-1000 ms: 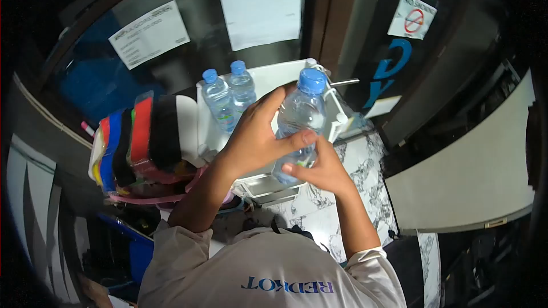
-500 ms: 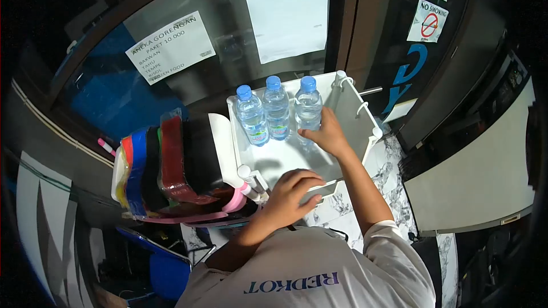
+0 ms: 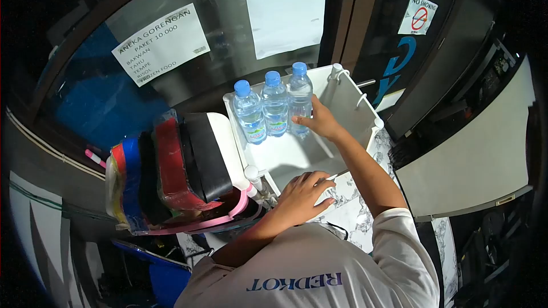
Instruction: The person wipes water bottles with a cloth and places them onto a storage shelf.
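Observation:
Three clear water bottles with blue caps stand in a row at the far side of a white bin (image 3: 233, 131). My right hand (image 3: 321, 120) is closed around the lower part of the right-hand bottle (image 3: 300, 86). That bottle stands close beside the middle bottle (image 3: 275, 102); a slight lean shows in the left bottle (image 3: 249, 111). My left hand (image 3: 303, 197) is at the bin's near edge, fingers apart and slightly bent, holding nothing. Whether its fingertips touch the rim I cannot tell.
Left of the bin, a pink-rimmed container (image 3: 200, 225) holds several rolls of coloured plastic or tape. Behind is a dark glass front with a paper sign (image 3: 162, 45). A pale panel (image 3: 474, 154) stands at right, above a marble-patterned floor (image 3: 362, 199).
My right hand has shifted the right-hand bottle left, closer to the middle one. My left hand stays near the front rim. The camera view has shifted slightly.

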The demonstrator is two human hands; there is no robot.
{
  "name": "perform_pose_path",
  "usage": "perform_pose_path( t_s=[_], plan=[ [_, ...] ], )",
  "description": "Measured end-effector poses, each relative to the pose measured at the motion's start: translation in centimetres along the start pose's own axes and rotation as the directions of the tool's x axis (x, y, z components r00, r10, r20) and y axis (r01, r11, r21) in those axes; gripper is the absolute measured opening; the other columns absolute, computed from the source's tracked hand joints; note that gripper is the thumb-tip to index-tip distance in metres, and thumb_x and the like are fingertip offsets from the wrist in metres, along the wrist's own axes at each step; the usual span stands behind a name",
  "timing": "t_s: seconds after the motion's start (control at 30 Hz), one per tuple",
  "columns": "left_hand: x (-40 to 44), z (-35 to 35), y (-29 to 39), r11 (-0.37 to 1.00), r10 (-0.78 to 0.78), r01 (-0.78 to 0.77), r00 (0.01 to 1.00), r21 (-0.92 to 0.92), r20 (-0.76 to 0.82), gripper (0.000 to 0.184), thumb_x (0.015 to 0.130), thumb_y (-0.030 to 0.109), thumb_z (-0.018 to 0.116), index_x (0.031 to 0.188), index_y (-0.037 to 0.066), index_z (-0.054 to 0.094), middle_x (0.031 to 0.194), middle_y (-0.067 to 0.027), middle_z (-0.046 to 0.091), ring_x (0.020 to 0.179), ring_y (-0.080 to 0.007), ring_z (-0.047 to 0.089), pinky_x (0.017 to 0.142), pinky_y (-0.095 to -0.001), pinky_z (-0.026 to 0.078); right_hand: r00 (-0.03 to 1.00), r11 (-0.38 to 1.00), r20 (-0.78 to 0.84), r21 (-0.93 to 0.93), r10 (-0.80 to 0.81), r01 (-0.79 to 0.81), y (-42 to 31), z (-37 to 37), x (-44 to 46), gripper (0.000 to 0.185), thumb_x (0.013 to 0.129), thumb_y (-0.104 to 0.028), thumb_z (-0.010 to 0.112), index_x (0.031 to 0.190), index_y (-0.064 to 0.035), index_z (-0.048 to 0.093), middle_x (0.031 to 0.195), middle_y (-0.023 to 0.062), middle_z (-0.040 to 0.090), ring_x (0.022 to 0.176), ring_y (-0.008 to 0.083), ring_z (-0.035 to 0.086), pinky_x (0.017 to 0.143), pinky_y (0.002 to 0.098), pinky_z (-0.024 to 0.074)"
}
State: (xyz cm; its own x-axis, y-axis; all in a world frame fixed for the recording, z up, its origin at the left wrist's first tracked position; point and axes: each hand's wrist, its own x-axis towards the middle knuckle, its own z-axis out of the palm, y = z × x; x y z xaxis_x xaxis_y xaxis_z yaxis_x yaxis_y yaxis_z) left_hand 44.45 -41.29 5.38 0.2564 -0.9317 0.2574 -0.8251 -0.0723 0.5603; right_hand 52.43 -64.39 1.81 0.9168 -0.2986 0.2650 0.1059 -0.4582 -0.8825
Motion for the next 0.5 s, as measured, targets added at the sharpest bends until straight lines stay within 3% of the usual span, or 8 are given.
perform_pose_path(
  t_s=[0.13, 0.23, 0.3, 0.33, 0.5],
  plan=[
    [-0.1, 0.3, -0.1, 1.000, -0.001, 0.001, 1.000, 0.006, -0.001, 0.035, 0.085, 0.036, 0.060, 0.112, 0.014, 0.058, 0.123, -0.0049, 0.046, 0.111, -0.0278, 0.050, 0.091, -0.0445, 0.043, 0.999, 0.997, -0.039, -0.075, 0.019, -0.022, -0.7, 0.4, -0.1, 0.071, 0.072, -0.029, 0.078, 0.125, -0.0013, 0.041, 0.114, 0.0213, 0.058, 0.111, 0.0314, 0.055, 0.095, 0.0387, 0.0403],
    [0.0, 0.2, 0.1, 1.000, -0.003, 0.003, 1.000, 0.017, -0.006, 0.035, 0.085, 0.036, 0.060, 0.112, 0.014, 0.058, 0.121, -0.0047, 0.047, 0.110, -0.0273, 0.050, 0.089, -0.0445, 0.044, 0.996, 0.996, -0.031, -0.024, -0.085, 0.084, -1.4, 0.5, -0.2, 0.071, 0.071, -0.030, 0.078, 0.125, -0.0022, 0.041, 0.115, 0.0210, 0.053, 0.112, 0.0324, 0.052, 0.096, 0.0391, 0.0392],
    [0.0, 0.5, -0.1, 1.000, -0.014, 0.014, 1.000, 0.025, -0.003, 0.035, 0.084, 0.036, 0.060, 0.112, 0.014, 0.059, 0.120, -0.0043, 0.047, 0.109, -0.0265, 0.050, 0.087, -0.0439, 0.045, 0.997, 0.966, -0.067, -0.253, 0.034, -0.050, -2.3, 0.3, -0.7, 0.071, 0.072, -0.030, 0.078, 0.125, -0.0018, 0.040, 0.114, 0.0212, 0.048, 0.110, 0.0346, 0.049, 0.095, 0.0402, 0.0391],
    [0.0, 0.5, -0.1, 1.000, -0.014, 0.015, 1.000, 0.026, -0.005, 0.035, 0.084, 0.036, 0.060, 0.112, 0.014, 0.059, 0.120, -0.0043, 0.047, 0.109, -0.0265, 0.050, 0.087, -0.0439, 0.045, 0.997, 0.966, -0.066, -0.254, 0.033, -0.048, -2.0, 0.5, -0.7, 0.071, 0.072, -0.030, 0.078, 0.125, -0.0018, 0.040, 0.114, 0.0212, 0.048, 0.110, 0.0346, 0.049, 0.095, 0.0402, 0.0391],
    [0.3, 0.6, 0.0, 0.999, -0.005, 0.007, 0.999, 0.049, -0.039, 0.034, 0.083, 0.036, 0.062, 0.108, 0.014, 0.059, 0.116, -0.0037, 0.050, 0.105, -0.0259, 0.053, 0.083, -0.0422, 0.047, 0.992, 0.961, -0.090, -0.269, -0.089, 0.062, -0.4, 0.7, -0.2, 0.073, 0.071, -0.032, 0.078, 0.125, -0.0020, 0.038, 0.113, 0.0228, 0.047, 0.108, 0.0377, 0.049, 0.094, 0.0430, 0.0405]
  ],
)
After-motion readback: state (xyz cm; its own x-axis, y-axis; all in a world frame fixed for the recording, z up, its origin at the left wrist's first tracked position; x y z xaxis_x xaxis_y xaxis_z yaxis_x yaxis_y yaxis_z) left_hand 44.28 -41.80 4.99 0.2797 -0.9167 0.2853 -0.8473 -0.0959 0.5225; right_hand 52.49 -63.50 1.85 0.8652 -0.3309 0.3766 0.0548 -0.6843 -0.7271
